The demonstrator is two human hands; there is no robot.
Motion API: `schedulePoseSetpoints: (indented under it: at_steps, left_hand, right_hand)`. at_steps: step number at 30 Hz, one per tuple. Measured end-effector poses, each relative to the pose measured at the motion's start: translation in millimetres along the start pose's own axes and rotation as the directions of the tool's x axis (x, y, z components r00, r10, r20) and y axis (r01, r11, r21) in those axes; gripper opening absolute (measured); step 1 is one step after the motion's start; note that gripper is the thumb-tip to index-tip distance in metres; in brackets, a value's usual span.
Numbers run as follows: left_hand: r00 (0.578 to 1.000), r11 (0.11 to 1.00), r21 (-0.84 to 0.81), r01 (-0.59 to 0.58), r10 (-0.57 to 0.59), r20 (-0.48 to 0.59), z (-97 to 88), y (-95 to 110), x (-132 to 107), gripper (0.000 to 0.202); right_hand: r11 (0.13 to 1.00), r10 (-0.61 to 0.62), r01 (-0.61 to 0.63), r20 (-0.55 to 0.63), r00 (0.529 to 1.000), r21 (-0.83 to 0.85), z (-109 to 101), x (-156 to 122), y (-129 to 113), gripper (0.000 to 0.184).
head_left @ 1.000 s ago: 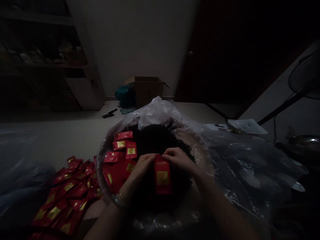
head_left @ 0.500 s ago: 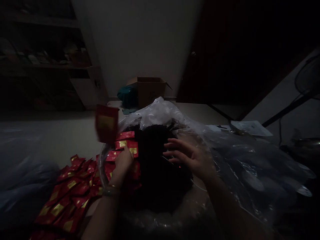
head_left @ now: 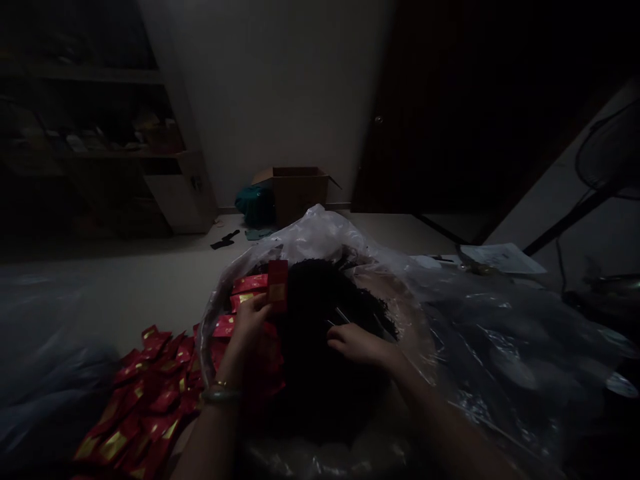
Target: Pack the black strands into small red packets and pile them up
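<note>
My left hand point(head_left: 250, 321) pinches a small red packet point(head_left: 278, 283) with a gold label, held upright over the left side of a large clear plastic bag point(head_left: 316, 223). Beneath that hand, several more red packets point(head_left: 250, 283) lie inside the bag. Dark, loose, leaf-like material point(head_left: 320, 293), resembling dry tea, fills the middle. My right hand point(head_left: 357, 343) is low over this material with its fingers curled in. Thin, shiny metal edges point(head_left: 342, 315) show just beyond its fingertips; the dim light hides what the fingers hold.
A heap of red packets point(head_left: 145, 400) lies outside the bag at the left. More clear plastic point(head_left: 500, 347) spreads to the right, near papers point(head_left: 503, 258). An open cardboard box point(head_left: 300, 193) and a teal bag point(head_left: 255, 203) stand by the wall. Shelves point(head_left: 110, 157) are at the far left.
The packet that was in the air at the left is gone from there. My left hand has lifted a packet upright. My right hand has lowered, and its spread fingers have curled in.
</note>
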State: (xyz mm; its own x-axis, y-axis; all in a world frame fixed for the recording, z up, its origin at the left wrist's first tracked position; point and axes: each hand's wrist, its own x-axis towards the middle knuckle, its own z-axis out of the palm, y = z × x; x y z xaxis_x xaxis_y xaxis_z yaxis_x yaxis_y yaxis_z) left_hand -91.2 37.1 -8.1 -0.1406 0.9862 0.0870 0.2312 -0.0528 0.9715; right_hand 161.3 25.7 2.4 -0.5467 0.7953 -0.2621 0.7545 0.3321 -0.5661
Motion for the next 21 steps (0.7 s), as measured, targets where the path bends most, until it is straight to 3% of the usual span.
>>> schedulePoseSetpoints:
  at_steps: [2, 6, 8, 11, 13, 15, 21]
  left_hand:
    - [0.997, 0.984, -0.174, 0.046, -0.034, 0.074, 3.6, 5.8, -2.9, 0.031]
    - [0.962, 0.970, -0.206, 0.128, -0.071, 0.264, 13.5, 14.3, -12.4, 0.031]
    - [0.934, 0.980, -0.157, 0.126, -0.064, 0.350, 18.5, 15.2, -16.2, 0.025]
    - [0.908, 0.992, -0.093, 0.081, -0.035, 0.418, 25.5, 14.4, -20.7, 0.020]
    - [0.898, 0.996, -0.073, 0.051, -0.014, 0.440, 29.2, 14.8, -23.6, 0.019]
    - [0.890, 0.997, -0.065, 0.050, -0.015, 0.457, 32.0, 16.2, -26.0, 0.019]
    - [0.891, 0.991, -0.082, 0.108, -0.060, 0.449, 35.7, 18.1, -28.9, 0.019]
  right_hand:
    - [1.000, 0.009, -0.009, -0.065, 0.998, -0.012, -2.4, 2.2, 5.2, 0.025]
    - [1.000, -0.002, 0.007, -0.306, 0.952, 0.016, -5.8, 6.9, 10.0, 0.028]
    - [0.990, -0.058, 0.114, -0.515, 0.855, 0.078, -5.6, 8.3, 6.6, 0.039]
    - [0.944, -0.208, 0.329, -0.730, 0.651, 0.025, -3.6, 7.4, -3.6, 0.056]
    - [0.919, -0.325, 0.382, -0.739, 0.590, -0.100, -1.5, 5.9, -9.5, 0.058]
    - [0.908, -0.386, 0.374, -0.725, 0.571, -0.189, 1.0, 5.1, -12.5, 0.054]
    - [0.894, -0.429, 0.347, -0.764, 0.482, -0.283, 7.2, 8.8, -9.7, 0.048]
